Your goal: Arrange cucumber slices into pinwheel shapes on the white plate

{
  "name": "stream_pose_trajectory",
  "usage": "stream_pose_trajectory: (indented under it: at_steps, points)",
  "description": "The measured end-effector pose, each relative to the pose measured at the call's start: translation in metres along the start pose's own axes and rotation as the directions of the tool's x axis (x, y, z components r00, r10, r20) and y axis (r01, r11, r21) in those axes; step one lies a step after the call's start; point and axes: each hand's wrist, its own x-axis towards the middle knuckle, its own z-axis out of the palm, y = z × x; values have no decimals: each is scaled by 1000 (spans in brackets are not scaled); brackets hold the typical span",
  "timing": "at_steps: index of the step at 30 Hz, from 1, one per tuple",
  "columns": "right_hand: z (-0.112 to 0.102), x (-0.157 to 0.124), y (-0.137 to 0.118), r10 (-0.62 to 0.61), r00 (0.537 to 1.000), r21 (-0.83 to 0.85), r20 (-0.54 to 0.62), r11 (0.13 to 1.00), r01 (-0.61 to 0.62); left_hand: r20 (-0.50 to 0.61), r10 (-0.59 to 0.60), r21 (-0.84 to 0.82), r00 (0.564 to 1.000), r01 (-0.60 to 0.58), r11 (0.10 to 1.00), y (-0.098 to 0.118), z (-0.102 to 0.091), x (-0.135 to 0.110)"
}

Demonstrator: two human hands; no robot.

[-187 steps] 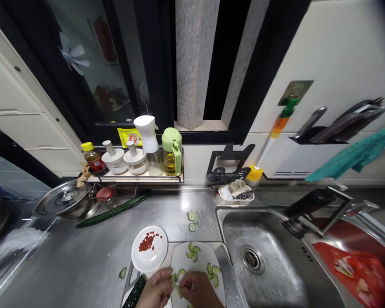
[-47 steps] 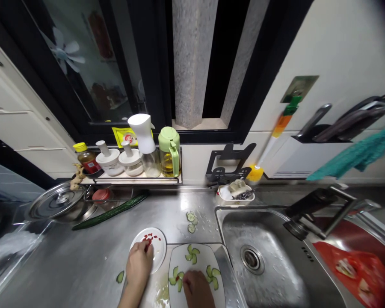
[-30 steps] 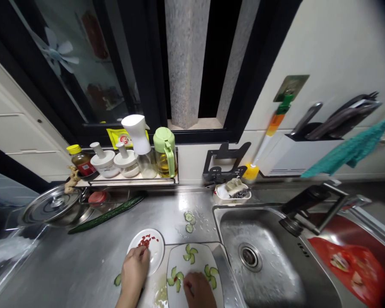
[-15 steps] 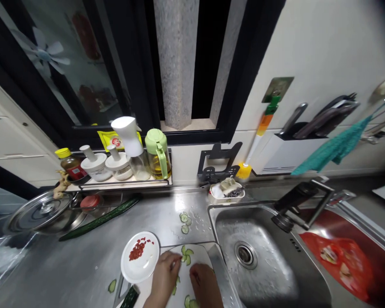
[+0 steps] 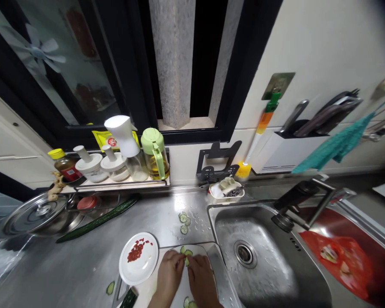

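Note:
Over a pale plate both my hands meet at a small fan of green cucumber slices. My left hand has thumb and fingers pinched together at the left edge of those slices. My right hand is closed too, its fingertips touching the slices from the right. Fingers partly cover what is between them. More cucumber slices lie lower on the same plate. To the left, a round white plate bears small red pieces resembling goji berries.
A cut cucumber piece and a loose slice lie at front left. Behind are a whole cucumber, a lidded pan and an oil jug. Several slices rest beside the sink. A red bag lies right.
My right hand has moved up and left to the slices beside my left hand, which stays near them. The view has shifted slightly.

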Motion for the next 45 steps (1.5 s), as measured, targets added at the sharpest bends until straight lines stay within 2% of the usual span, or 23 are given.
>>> stream_pose_trajectory:
  at_steps: [7,16,26,31,33,36,40,45]
  points:
    - [6,2,3,-24,1000,-4,-5,1000,24,-7,17,63,1000,-17,998,0,2,0]
    - [5,5,2,-14,1000,-20,22,1000,15,18,-31,15,999,31,999,0,1,1]
    - [5,3,4,-56,998,6,-27,998,56,34,-72,-21,997,73,997,5,-14,0]
    - [19,1,15,-65,991,11,-116,998,67,-71,-170,43,983,173,984,-24,-46,-1]
    - [23,-1,17,-63,990,12,-123,998,65,-166,-249,91,954,266,960,-42,-62,0]
    - [26,-6,15,-73,993,8,-94,997,74,-246,-342,146,907,383,912,-64,-79,2]
    - [34,-14,15,-87,991,-24,-105,996,85,-282,-417,198,864,477,856,-77,-87,8]
    - [48,-24,17,-114,985,-94,-128,990,103,-249,-433,187,866,481,856,-74,-88,13]
